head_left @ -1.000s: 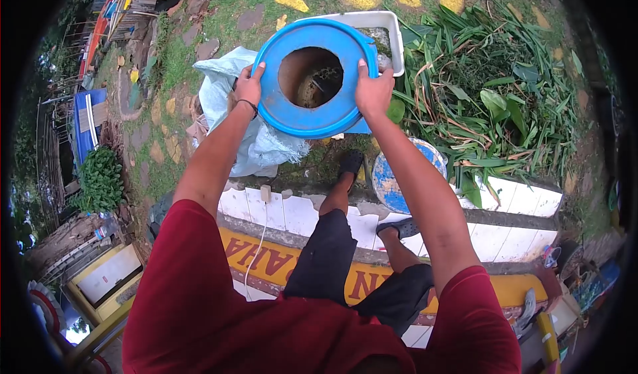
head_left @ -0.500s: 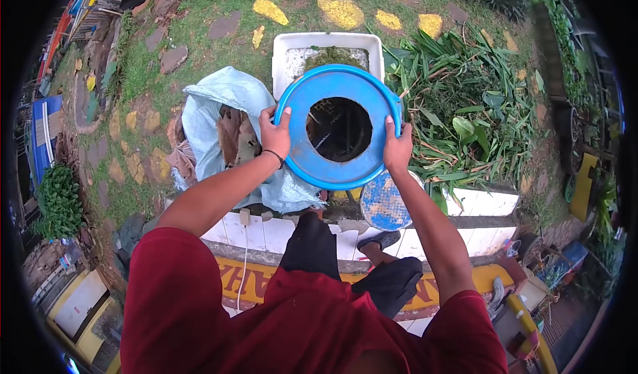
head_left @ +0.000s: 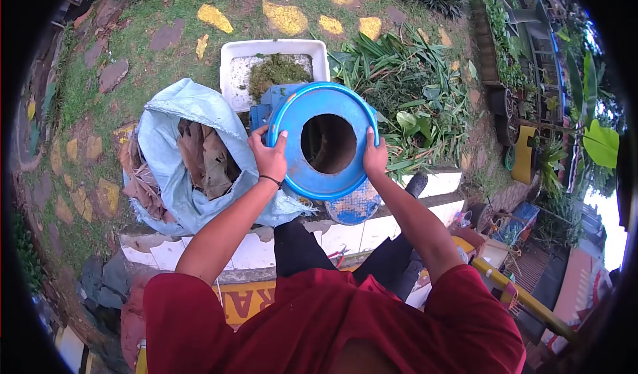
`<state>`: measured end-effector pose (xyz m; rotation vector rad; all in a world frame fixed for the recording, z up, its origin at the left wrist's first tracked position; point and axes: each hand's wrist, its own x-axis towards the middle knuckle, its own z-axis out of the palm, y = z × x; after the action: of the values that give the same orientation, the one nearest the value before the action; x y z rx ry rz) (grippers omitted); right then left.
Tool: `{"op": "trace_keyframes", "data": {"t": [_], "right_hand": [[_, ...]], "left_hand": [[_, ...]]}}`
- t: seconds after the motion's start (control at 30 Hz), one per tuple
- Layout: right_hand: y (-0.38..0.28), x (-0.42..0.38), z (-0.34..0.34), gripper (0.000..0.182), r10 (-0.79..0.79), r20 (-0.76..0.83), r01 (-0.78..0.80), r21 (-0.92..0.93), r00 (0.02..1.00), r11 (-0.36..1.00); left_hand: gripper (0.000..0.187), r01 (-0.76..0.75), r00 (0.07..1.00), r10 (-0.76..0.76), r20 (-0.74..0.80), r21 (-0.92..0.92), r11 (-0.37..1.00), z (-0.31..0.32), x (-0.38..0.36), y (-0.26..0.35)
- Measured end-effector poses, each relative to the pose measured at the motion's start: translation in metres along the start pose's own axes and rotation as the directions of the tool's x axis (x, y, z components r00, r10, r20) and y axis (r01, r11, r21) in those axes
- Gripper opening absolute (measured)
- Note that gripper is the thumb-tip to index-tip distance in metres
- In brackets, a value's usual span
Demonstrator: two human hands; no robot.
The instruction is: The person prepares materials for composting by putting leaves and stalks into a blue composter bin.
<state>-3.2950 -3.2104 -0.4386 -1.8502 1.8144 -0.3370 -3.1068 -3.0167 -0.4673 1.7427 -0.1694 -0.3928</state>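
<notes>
A round blue lid-like piece (head_left: 323,185) with a raised rim and a large centre hole faces up in front of me. My left hand (head_left: 269,156) is closed on its left rim, with the thumb on top. My right hand (head_left: 375,156) grips the opposite rim the same way. Through the hole shows a dark, brownish inner wall. Behind its upper left edge a blue boxy part (head_left: 278,96) sticks out; the lid-like piece hides most of it. Beneath the near edge, a worn blue-and-tan round surface (head_left: 354,204) is partly covered.
A white tray (head_left: 232,85) holding green clippings lies beyond. To the left slumps a light-blue sack (head_left: 159,125) with dry brown leaves (head_left: 199,158). Cut green leaves (head_left: 405,95) are heaped at right. A low white-tiled ledge (head_left: 252,251) runs before my legs; red-handled pliers (head_left: 339,256) lie near.
The view has shifted right. Held in both hands, the blue piece has moved right and nearer relative to the tray. The blue boxy part now shows behind it. My right foot is farther forward.
</notes>
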Motion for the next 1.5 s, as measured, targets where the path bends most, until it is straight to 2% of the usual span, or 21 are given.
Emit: {"op": "trace_keyframes", "data": {"t": [0.07,0.13,0.2,0.27,0.37,0.4,0.53,0.6,0.67,0.7,0.73,0.77,0.8,0.93,1.0,1.2,1.27,1.3,1.33,1.4,1.5], "right_hand": [[-0.005,-0.001,0.001,0.080,0.023,0.073,-0.027,0.043,0.997,0.999],[-0.020,-0.007,0.003,0.080,0.031,0.027,-0.031,0.031,0.999,0.999],[-0.024,-0.004,0.008,0.079,0.026,0.071,-0.030,0.057,0.997,0.998],[-0.019,-0.005,0.010,0.079,0.034,0.058,-0.039,0.079,0.998,0.996],[-0.013,0.001,0.001,0.080,0.060,0.143,-0.073,0.087,0.988,0.994],[-0.002,0.007,0.009,0.079,0.000,0.115,-0.018,0.155,0.993,0.988],[-0.001,0.014,-0.006,0.072,0.022,0.308,-0.071,0.148,0.951,0.986],[0.001,0.023,-0.014,0.064,-0.070,0.466,-0.063,0.264,0.882,0.962],[0.026,0.044,0.001,0.067,-0.309,0.451,0.086,0.450,0.837,0.889],[0.024,0.061,0.008,0.067,-0.300,0.479,0.061,0.452,0.825,0.890],[0.027,0.065,0.000,0.070,-0.318,0.591,0.031,0.443,0.741,0.896],[0.028,0.077,-0.008,0.074,-0.342,0.680,0.018,0.436,0.649,0.900],[0.030,0.081,-0.013,0.074,-0.303,0.706,-0.027,0.414,0.640,0.910],[0.038,0.089,-0.005,0.089,-0.367,0.753,-0.077,0.481,0.546,0.873],[0.045,0.099,-0.003,0.092,-0.438,0.752,-0.033,0.519,0.493,0.854],[0.072,0.105,-0.003,0.087,-0.550,0.747,-0.094,0.621,0.373,0.778],[0.061,0.105,-0.017,0.082,-0.455,0.808,-0.246,0.559,0.375,0.792],[0.056,0.101,-0.022,0.080,-0.441,0.810,-0.309,0.564,0.387,0.766],[0.055,0.101,-0.018,0.084,-0.442,0.805,-0.282,0.565,0.397,0.776],[0.051,0.109,-0.015,0.085,-0.481,0.816,-0.212,0.557,0.322,0.803],[0.049,0.116,-0.002,0.089,-0.512,0.808,-0.150,0.568,0.291,0.809]], "left_hand": [[0.045,0.038,0.999,-0.037,0.014,-0.070,0.997,-0.005,0.002,0.003],[0.044,0.074,0.997,-0.076,-0.002,-0.155,0.985,-0.008,0.011,0.006],[0.044,0.104,0.994,-0.093,0.051,-0.291,0.951,-0.013,0.027,-0.011],[0.045,0.068,0.997,-0.055,0.055,-0.272,0.960,-0.017,0.025,-0.016],[0.047,0.053,0.998,-0.046,0.030,-0.321,0.946,-0.009,0.018,-0.016],[0.047,0.047,0.999,-0.036,0.038,-0.338,0.940,-0.008,0.017,-0.018],[0.045,0.060,0.998,-0.054,0.029,-0.266,0.962,-0.010,0.009,0.004],[0.044,0.025,1.000,-0.028,-0.008,-0.197,0.980,-0.013,0.010,0.003],[0.042,0.006,0.999,-0.011,-0.029,-0.193,0.981,-0.005,0.018,-0.001],[0.041,0.045,0.999,-0.049,-0.017,-0.188,0.981,-0.005,0.018,0.005],[0.041,0.087,0.996,-0.088,-0.002,-0.147,0.985,-0.003,0.018,0.012],[0.040,0.115,0.993,-0.116,0.010,-0.184,0.976,0.006,0.021,0.018],[0.039,0.152,0.988,-0.153,0.014,-0.212,0.965,0.008,0.017,0.022],[0.041,0.190,0.981,-0.191,-0.019,-0.033,0.981,0.010,0.011,0.032],[0.043,0.184,0.981,-0.186,-0.054,-0.041,0.982,0.019,0.011,0.033],[0.040,0.138,0.990,-0.141,-0.017,-0.135,0.981,0.032,-0.013,0.028],[0.041,0.088,0.996,-0.090,-0.018,-0.109,0.990,0.027,-0.015,0.018],[0.043,0.071,0.997,-0.072,-0.024,-0.035,0.997,0.024,-0.015,0.019],[0.045,0.055,0.998,-0.054,-0.025,0.044,0.997,0.021,-0.015,0.020],[0.053,0.054,0.997,-0.047,-0.056,0.121,0.991,0.019,-0.014,0.018],[0.060,0.090,0.991,-0.067,-0.119,0.198,0.976,0.023,-0.020,0.020]]}}
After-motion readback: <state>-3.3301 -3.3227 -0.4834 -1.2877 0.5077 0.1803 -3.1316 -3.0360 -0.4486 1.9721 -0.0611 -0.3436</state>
